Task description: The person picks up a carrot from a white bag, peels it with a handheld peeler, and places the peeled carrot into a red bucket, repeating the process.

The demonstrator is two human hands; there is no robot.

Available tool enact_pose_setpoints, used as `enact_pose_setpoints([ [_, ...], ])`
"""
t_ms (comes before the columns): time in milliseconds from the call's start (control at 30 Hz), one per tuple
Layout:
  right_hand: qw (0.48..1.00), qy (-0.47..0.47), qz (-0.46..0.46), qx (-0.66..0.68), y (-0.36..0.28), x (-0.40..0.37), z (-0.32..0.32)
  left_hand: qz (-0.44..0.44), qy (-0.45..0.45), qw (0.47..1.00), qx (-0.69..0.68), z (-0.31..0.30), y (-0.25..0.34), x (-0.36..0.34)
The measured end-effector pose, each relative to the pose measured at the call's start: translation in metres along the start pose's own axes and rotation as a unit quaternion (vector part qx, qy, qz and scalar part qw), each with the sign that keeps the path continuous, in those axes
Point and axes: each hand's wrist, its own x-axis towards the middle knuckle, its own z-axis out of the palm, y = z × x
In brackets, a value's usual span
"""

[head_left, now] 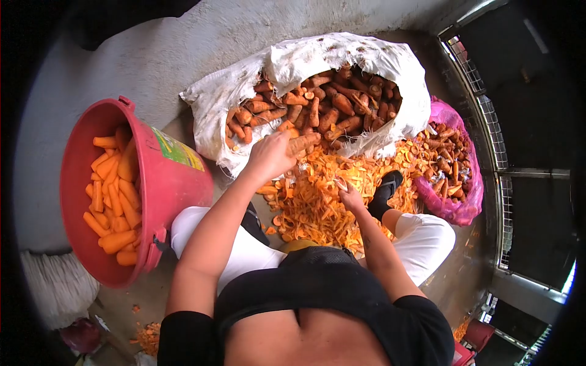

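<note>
While the fingers of the left hand [271, 155] wrap an unpeeled carrot [303, 143] at the sack [213, 100] mouth, the right hand [351, 196] curls around a small pale tool [339, 183] over the peelings [311, 210]. Seemingly midway: peeled carrots [113, 201] partly fill the red bucket [177, 183], and many more lie sacked.

One red bucket [174, 177] stood at the floor's left edge, its peeled carrots too many to count. One white sack [342, 52] and one pink mesh bag [461, 210] held unpeeled carrots, likewise past counting. One heap of peelings [317, 210] lay there. Two hands showed: the left hand [268, 156] gripping one carrot [303, 143], and the right hand [350, 196].
</note>
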Motion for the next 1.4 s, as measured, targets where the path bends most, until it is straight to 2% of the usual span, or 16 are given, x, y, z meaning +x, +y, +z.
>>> enact_pose_setpoints([
  [67, 1.000, -0.010, 0.004, 0.024, -0.016, -0.013, -0.013, 0.069, 0.077, 0.995, -0.015, -0.009, -0.003, -0.002],
  [133, 0.999, 0.010, -0.004, 0.040, -0.033, -0.029, -0.020, 0.090, 0.120, 0.988, -0.025, -0.016, 0.000, -0.005],
  [167, 0.994, 0.054, -0.060, 0.070, -0.025, -0.029, -0.016, 0.097, 0.133, 0.986, -0.024, -0.018, 0.001, -0.006],
  [233, 0.962, 0.093, -0.114, 0.232, -0.044, -0.052, -0.021, 0.123, 0.163, 0.979, -0.020, -0.020, 0.002, -0.009],
  [267, 0.934, 0.110, -0.142, 0.309, -0.066, -0.068, -0.027, 0.125, 0.169, 0.978, -0.016, -0.018, 0.002, -0.009],
  [300, 0.891, 0.088, -0.174, 0.410, -0.099, -0.092, -0.038, 0.125, 0.174, 0.977, -0.013, -0.016, 0.003, -0.010],
  [333, 0.884, 0.104, -0.207, 0.405, -0.120, -0.107, -0.043, 0.124, 0.177, 0.976, -0.011, -0.015, 0.004, -0.011],
  [400, 0.853, 0.075, -0.237, 0.459, -0.158, -0.130, -0.051, 0.133, 0.187, 0.973, -0.007, -0.016, 0.009, -0.015],
  [467, 0.856, 0.040, -0.271, 0.439, -0.185, -0.145, -0.058, 0.136, 0.190, 0.972, 0.001, -0.017, 0.011, -0.017],
  [500, 0.884, 0.055, -0.282, 0.369, -0.197, -0.148, -0.059, 0.133, 0.192, 0.972, 0.005, -0.018, 0.013, -0.019],
  [733, 0.889, 0.034, -0.260, 0.375, -0.205, -0.140, -0.054, 0.136, 0.216, 0.967, 0.029, -0.025, 0.011, -0.026],
  [800, 0.893, 0.057, -0.272, 0.355, -0.206, -0.139, -0.052, 0.142, 0.216, 0.966, 0.020, -0.028, 0.011, -0.027],
  [867, 0.905, 0.066, -0.266, 0.326, -0.207, -0.138, -0.051, 0.131, 0.198, 0.971, 0.041, -0.029, 0.010, -0.027],
  [900, 0.897, 0.064, -0.242, 0.364, -0.216, -0.148, -0.055, 0.125, 0.189, 0.973, 0.052, -0.029, 0.009, -0.026],
  [1300, 0.901, 0.101, -0.308, 0.288, -0.194, -0.126, -0.041, 0.157, 0.238, 0.958, 0.033, -0.020, 0.005, -0.027],
  [1400, 0.907, 0.110, -0.314, 0.259, -0.171, -0.114, -0.032, 0.150, 0.214, 0.964, 0.049, -0.013, 0.008, -0.030],
])
